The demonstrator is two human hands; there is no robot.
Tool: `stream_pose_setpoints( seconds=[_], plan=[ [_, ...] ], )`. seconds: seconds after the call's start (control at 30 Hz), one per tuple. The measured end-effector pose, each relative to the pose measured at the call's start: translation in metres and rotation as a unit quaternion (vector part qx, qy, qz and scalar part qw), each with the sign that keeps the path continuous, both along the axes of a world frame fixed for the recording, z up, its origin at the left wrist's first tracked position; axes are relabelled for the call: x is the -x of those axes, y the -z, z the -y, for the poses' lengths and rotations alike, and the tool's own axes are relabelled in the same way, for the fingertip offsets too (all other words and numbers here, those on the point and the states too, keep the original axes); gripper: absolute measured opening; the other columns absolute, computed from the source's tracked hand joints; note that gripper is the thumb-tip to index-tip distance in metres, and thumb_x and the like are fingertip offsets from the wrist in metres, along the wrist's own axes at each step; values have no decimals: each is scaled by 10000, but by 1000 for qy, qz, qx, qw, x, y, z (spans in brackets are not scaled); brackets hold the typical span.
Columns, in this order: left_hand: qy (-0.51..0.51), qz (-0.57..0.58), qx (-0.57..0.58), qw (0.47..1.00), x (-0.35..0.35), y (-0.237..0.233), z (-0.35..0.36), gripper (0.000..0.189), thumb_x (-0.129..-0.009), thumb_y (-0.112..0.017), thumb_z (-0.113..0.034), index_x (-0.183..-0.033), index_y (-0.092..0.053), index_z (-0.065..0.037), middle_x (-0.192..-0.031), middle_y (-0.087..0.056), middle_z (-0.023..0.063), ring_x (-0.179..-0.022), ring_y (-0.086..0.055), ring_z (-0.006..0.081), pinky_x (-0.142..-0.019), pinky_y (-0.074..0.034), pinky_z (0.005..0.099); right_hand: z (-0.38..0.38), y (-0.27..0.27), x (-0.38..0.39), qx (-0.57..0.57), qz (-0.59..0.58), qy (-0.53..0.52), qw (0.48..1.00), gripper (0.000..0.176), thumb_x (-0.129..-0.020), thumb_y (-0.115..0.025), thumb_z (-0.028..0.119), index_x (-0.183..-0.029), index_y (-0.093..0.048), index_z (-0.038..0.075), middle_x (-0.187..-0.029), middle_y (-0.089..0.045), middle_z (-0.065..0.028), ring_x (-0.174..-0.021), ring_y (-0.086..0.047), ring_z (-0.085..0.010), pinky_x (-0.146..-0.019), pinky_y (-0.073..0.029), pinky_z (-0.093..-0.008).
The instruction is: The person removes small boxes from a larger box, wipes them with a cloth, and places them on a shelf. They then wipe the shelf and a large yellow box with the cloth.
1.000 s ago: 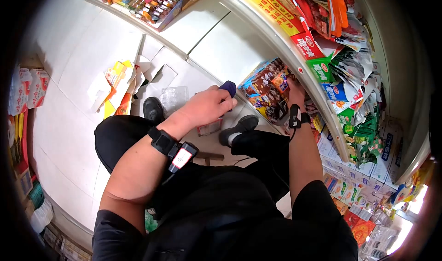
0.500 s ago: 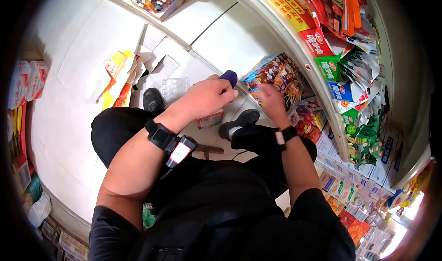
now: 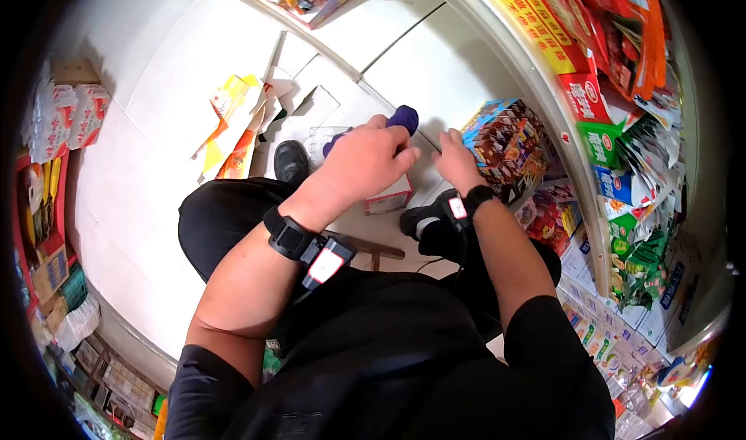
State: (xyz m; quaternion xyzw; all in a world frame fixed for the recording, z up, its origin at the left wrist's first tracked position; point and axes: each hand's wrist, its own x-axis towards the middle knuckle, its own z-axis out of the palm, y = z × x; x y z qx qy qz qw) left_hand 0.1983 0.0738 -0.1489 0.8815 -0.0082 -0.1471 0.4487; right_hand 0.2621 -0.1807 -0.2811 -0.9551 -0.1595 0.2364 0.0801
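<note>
Bunched in my left hand [image 3: 367, 162] is a dark purple cloth [image 3: 403, 118], which sticks out on both sides of the closed fingers. My right hand [image 3: 457, 163] is at the left side of a blue and brown printed snack box [image 3: 509, 141], its fingers apart and holding nothing. Whether the fingertips touch the box cannot be made out. Below my left hand, a small red and white box [image 3: 388, 197] rests on the floor, partly covered. A clear plastic tray [image 3: 322, 139] lies behind the cloth.
Flattened yellow and white cardboard [image 3: 237, 121] lies on the tiled floor [image 3: 148, 176] to the left. A shelf of snack packets [image 3: 614, 137] curves along the right. Stacked goods [image 3: 89, 114] line the left edge. My shoes [image 3: 291, 162] stand near the tray.
The view has shifted, so the surroundings appear further right. My right hand has moved from in front of the snack box to its left side. More of the cloth shows around my left hand.
</note>
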Motion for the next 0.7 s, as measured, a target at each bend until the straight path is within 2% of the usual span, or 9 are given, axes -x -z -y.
stream_pose_setpoints(
  seconds=[0.07, 0.13, 0.2, 0.27, 0.43, 0.47, 0.5, 0.53, 0.7],
  plan=[
    [15, 33, -4, 999, 3, 4, 2, 260, -909, -598, -321, -926, -651, -68, -897, -586, 181, -811, -610, 385, -749, -504, 454, 1, 9, 12, -87, -18, -31, 996, 470, -845, -658, 260, -1228, -557, 8, -1336, -497, -245, -1075, -599, -422, -923, -486, -483],
    [46, 54, -14, 997, 6, 10, 2, 227, -899, -593, -300, -919, -651, -81, -882, -597, 177, -830, -619, 377, -741, -519, 458, 21, 74, 36, -131, -88, 31, 987, 512, -824, -687, 329, -1219, -588, 19, -1252, -576, -247, -1086, -602, -408, -928, -485, -460],
    [70, 17, -25, 997, 15, 8, 3, 239, -898, -586, -319, -940, -649, -93, -900, -608, 177, -839, -632, 370, -742, -525, 462, 14, 95, 47, -98, -232, 111, 961, 581, -792, -712, 410, -1177, -614, -14, -1141, -635, -268, -1092, -610, -399, -932, -479, -449],
    [107, -34, -21, 993, 25, 9, 4, 255, -898, -581, -341, -977, -644, -107, -930, -623, 174, -846, -645, 366, -742, -532, 459, 39, 173, 66, -102, -264, 128, 950, 645, -762, -721, 456, -1132, -622, -62, -1070, -663, -271, -1032, -649, -380, -878, -502, -441],
    [185, -126, -12, 975, 50, 16, 7, 261, -893, -587, -342, -1039, -627, -130, -937, -636, 157, -843, -653, 363, -741, -532, 468, 11, 147, 85, -86, -293, 220, 927, 571, -745, -728, 415, -1030, -654, -75, -970, -702, -244, -932, -690, -352, -801, -527, -415],
    [186, -137, -3, 973, 50, 12, 6, 265, -892, -587, -345, -1047, -630, -135, -951, -634, 156, -847, -655, 366, -745, -533, 467, 56, 239, 112, -104, -206, 60, 971, 535, -752, -730, 380, -1022, -655, -76, -977, -702, -238, -936, -688, -342, -817, -520, -419],
    [184, -135, -5, 974, 51, 13, 7, 267, -893, -585, -348, -1049, -636, -137, -962, -632, 160, -844, -657, 371, -745, -536, 466, 17, 165, 91, -132, -295, 239, 916, 546, -751, -728, 396, -1016, -653, -75, -976, -696, -248, -936, -680, -368, -831, -513, -429],
    [182, -131, -6, 975, 50, 14, 8, 270, -894, -583, -350, -1050, -641, -138, -973, -630, 165, -842, -659, 375, -745, -538, 466, 34, 202, 94, -140, -303, 193, 923, 525, -740, -723, 373, -1014, -654, -69, -961, -691, -254, -928, -675, -391, -826, -512, -438],
    [138, -106, -68, 982, 40, 13, 4, 316, -887, -591, -393, -1046, -654, -127, -1002, -631, 188, -816, -665, 381, -731, -547, 469, 22, 160, 66, -92, -236, 164, 953, 381, -736, -676, 229, -1029, -670, -15, -1002, -687, -245, -1004, -649, -405, -877, -496, -441]
  ],
)
